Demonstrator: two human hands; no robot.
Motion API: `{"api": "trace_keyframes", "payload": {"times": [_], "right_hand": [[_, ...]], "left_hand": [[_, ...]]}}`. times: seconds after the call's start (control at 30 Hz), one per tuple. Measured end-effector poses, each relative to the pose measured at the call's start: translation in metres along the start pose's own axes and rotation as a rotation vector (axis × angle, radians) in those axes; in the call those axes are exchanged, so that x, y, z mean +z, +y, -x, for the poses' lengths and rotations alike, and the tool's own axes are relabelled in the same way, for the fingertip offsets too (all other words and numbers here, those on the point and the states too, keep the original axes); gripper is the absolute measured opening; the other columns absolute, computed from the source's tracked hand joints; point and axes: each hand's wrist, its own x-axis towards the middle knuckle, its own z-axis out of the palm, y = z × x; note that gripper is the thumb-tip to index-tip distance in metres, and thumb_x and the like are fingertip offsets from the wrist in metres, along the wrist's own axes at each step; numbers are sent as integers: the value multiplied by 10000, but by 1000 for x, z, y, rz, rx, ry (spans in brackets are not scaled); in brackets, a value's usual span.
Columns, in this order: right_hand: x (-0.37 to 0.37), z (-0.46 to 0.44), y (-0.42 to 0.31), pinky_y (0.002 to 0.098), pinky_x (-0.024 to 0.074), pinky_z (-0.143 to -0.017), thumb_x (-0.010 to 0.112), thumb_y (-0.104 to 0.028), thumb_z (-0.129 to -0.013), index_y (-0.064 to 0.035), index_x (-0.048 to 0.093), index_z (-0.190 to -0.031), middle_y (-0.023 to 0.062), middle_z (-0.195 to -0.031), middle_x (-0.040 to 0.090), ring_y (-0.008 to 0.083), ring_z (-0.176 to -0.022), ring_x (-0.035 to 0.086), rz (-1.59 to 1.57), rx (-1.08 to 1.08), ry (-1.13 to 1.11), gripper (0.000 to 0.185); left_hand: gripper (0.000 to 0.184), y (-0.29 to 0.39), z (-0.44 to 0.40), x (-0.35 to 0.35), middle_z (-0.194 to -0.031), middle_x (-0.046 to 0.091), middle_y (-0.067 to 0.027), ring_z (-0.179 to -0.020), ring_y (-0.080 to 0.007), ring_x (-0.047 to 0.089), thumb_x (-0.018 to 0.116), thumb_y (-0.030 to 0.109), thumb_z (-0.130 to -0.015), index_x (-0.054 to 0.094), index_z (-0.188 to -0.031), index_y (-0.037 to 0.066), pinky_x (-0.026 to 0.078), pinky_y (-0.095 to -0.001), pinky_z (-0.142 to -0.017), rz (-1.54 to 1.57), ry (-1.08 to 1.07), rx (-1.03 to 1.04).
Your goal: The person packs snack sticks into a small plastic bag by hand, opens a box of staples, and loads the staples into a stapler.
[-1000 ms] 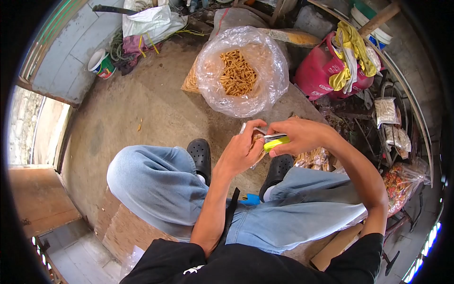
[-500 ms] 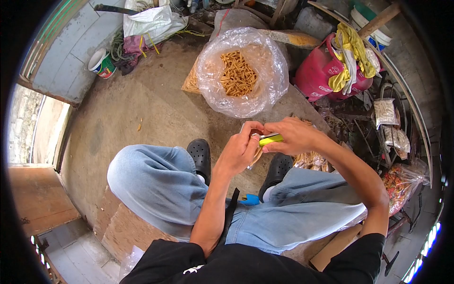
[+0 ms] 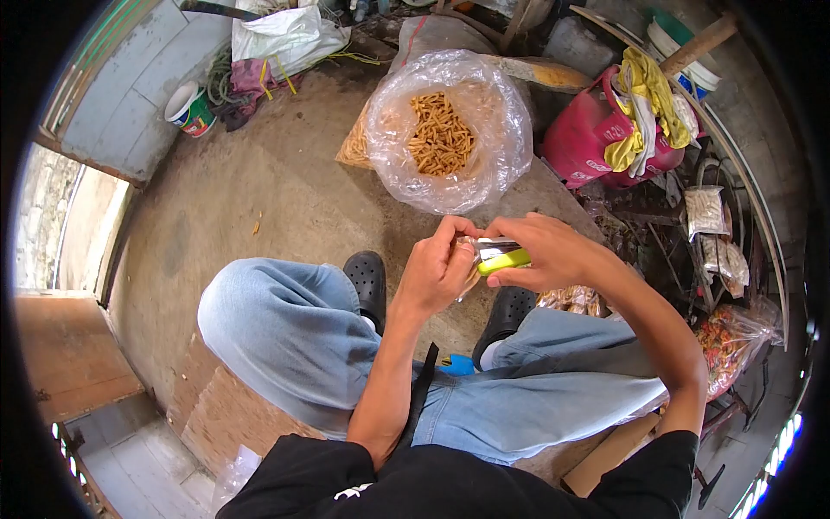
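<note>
My right hand (image 3: 553, 251) is closed round a lime-green stapler (image 3: 507, 260), whose dark metal arm stands apart from the green part. In my left hand (image 3: 437, 270) the fingers pinch a small clear plastic bag (image 3: 470, 284) of tan stick snacks, mostly hidden by the fingers. The stapler's tip meets the bag's top at the left fingertips; whether it bites the plastic is hidden. Just beyond both hands stands a large open clear plastic bag (image 3: 389, 177) with many snack sticks (image 3: 441, 134) inside. Filled small packets (image 3: 571, 300) lie beyond my right knee.
Black clogs (image 3: 367, 290) are on the concrete floor (image 3: 251, 182). A blue object (image 3: 457, 364) lies between my legs. At right stand a pink tub (image 3: 579, 138) with yellow cloth, hanging packets (image 3: 707, 210) and a bag of colourful contents (image 3: 731, 342). A small bucket (image 3: 188, 111) stands far left.
The stapler's metal arm and green part have spread apart, and my right fingers have loosened around it. My left hand keeps the small bag in nearly the same place.
</note>
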Motion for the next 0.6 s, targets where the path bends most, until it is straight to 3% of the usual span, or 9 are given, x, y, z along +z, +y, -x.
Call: {"api": "trace_keyframes", "payload": {"times": [0.13, 0.2, 0.47, 0.6], "right_hand": [[-1, 1, 2, 477, 449, -646, 708, -414, -772, -38, 553, -1022, 185, -782, 629, 401, -760, 611, -30, -20, 5, 477], [0, 1, 3, 477, 449, -641, 704, -413, -776, -38, 555, -1024, 183, -779, 628, 402, -753, 610, -33, -26, 7, 474], [8, -1, 3, 449, 408, -673, 680, -402, -800, -71, 537, -913, 160, -771, 618, 390, -715, 584, 120, 26, 40, 378], [10, -2, 0, 458, 419, -663, 685, -413, -792, -68, 546, -946, 161, -803, 622, 387, -726, 589, 103, 66, 67, 402]], "left_hand": [[145, 3, -1, 0, -754, 579, -43, -622, -46, 483, 480, 100, -904, 514, -1010, 8, 396, -217, -545, -81, 0, 40], [152, 8, -1, 0, -669, 581, -125, -536, -172, 558, 508, 120, -885, 528, -982, 5, 439, -316, -529, -126, 19, 17], [143, 1, -2, 6, -674, 592, -123, -533, -173, 562, 506, 107, -886, 531, -982, 4, 440, -310, -526, -84, 59, 61], [128, 2, -2, 5, -667, 592, -117, -553, -136, 565, 513, 105, -890, 544, -954, -1, 439, -299, -527, -96, 86, 16]]}}
